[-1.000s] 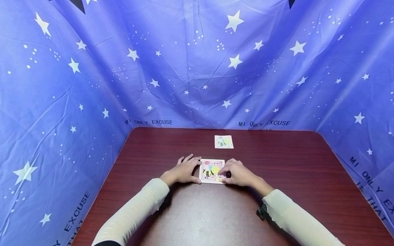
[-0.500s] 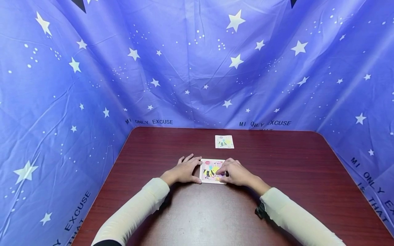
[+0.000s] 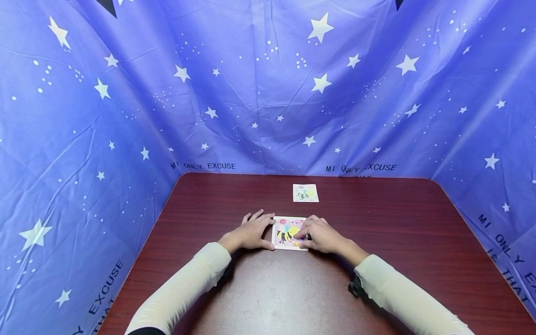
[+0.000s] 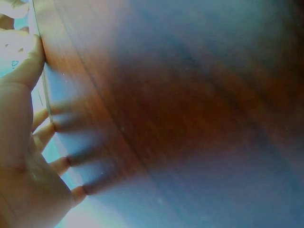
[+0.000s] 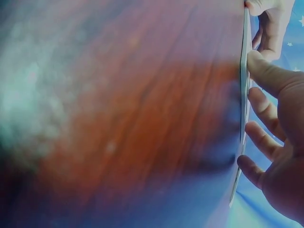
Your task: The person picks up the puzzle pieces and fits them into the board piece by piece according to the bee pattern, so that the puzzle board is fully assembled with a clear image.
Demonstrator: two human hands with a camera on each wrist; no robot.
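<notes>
A square board with a bee picture and a white border (image 3: 284, 235) lies flat on the table. My left hand (image 3: 250, 233) rests at its left edge, fingers spread and thumb at the near corner. On the right side, my right hand (image 3: 324, 236) has its index fingertip on the picture and its thumb by the near right corner, covering part of the picture. The right wrist view shows the board edge-on (image 5: 244, 85), with the right thumb and fingertips along it. In the left wrist view, the left hand's fingers (image 4: 59, 165) reach the table beside the board.
Farther back on the dark red wooden table (image 3: 217, 195) lies a paler bee picture sheet (image 3: 305, 193). Blue star-printed cloth (image 3: 259, 93) hangs along the back and both sides. A black device (image 3: 355, 287) hangs at the right sleeve.
The right hand has shifted slightly left and turned a little on the picture. A yellow patch near the lower right corner shows more plainly. The left hand stays in place.
</notes>
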